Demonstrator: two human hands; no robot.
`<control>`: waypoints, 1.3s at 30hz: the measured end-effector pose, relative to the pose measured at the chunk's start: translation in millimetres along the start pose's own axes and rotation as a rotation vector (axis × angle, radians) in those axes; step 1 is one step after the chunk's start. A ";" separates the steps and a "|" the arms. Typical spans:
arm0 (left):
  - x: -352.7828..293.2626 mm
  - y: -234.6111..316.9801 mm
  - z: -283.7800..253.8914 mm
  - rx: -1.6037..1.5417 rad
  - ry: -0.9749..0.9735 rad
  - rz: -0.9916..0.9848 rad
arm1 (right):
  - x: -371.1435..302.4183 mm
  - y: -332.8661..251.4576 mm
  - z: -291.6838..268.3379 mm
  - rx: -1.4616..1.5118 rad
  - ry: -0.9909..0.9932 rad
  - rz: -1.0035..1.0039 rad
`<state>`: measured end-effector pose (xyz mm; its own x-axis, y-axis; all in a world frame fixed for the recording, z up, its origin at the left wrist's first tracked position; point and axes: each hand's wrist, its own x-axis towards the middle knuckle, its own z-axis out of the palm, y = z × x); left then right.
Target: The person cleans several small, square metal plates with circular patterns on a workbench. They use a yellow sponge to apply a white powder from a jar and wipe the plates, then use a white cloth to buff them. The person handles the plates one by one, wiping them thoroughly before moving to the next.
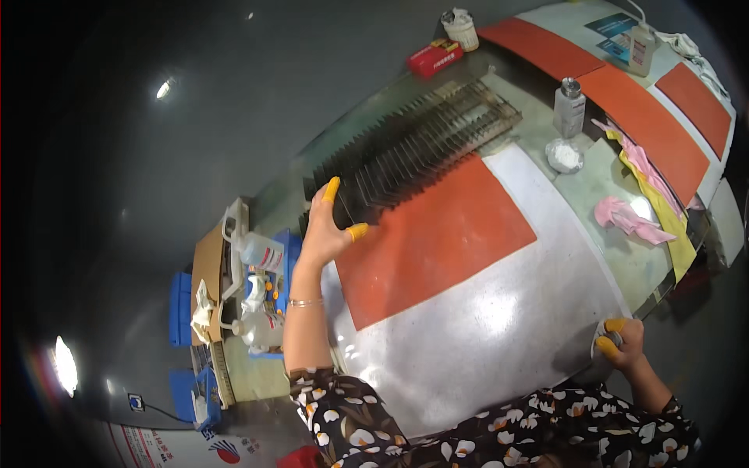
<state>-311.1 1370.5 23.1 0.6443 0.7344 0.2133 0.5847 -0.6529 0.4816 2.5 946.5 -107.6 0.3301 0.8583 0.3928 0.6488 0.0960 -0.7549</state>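
Observation:
My left hand [323, 228] reaches over the near-left end of a dark slotted rack [406, 144]. Its thumb and forefinger, in yellow finger cots, are stretched apart, and a thin line shows between them; whether it is a pane's edge or part of the rack I cannot tell. The rack's thin upright slats stand in rows beside an orange-red mat [437, 242], which lies on a white sheet [468, 327]. At the sheet's right corner my right hand [624, 343], also with yellow finger cots, is closed round a small whitish cloth [599, 340].
Wash bottles [261, 253] stand around a blue tray [290, 261] at left. To the right are a pump bottle [569, 109], a small dish with white contents [564, 156], a pink cloth [632, 221] and a yellow cloth [679, 242]. A red box [434, 58] lies behind the rack.

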 end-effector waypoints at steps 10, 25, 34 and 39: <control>-203.5 107.3 142.2 -0.041 -0.173 -0.011 | 22.7 -22.5 3.3 -0.111 -0.213 0.114; -284.3 145.1 145.8 0.029 -0.189 0.101 | 142.0 -101.7 171.5 -0.451 -0.716 -0.193; -296.3 127.9 153.3 -0.129 -0.031 0.141 | 73.6 -108.2 162.0 -0.482 -0.781 -0.050; -280.7 117.7 143.5 -0.152 0.063 -0.040 | 44.5 -109.3 132.3 -0.462 -0.911 -0.065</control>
<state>-352.4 1060.9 -102.1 0.5870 0.7725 0.2421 0.5251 -0.5910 0.6124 -144.4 1040.9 -77.0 -0.2368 0.9340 -0.2675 0.9113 0.1181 -0.3945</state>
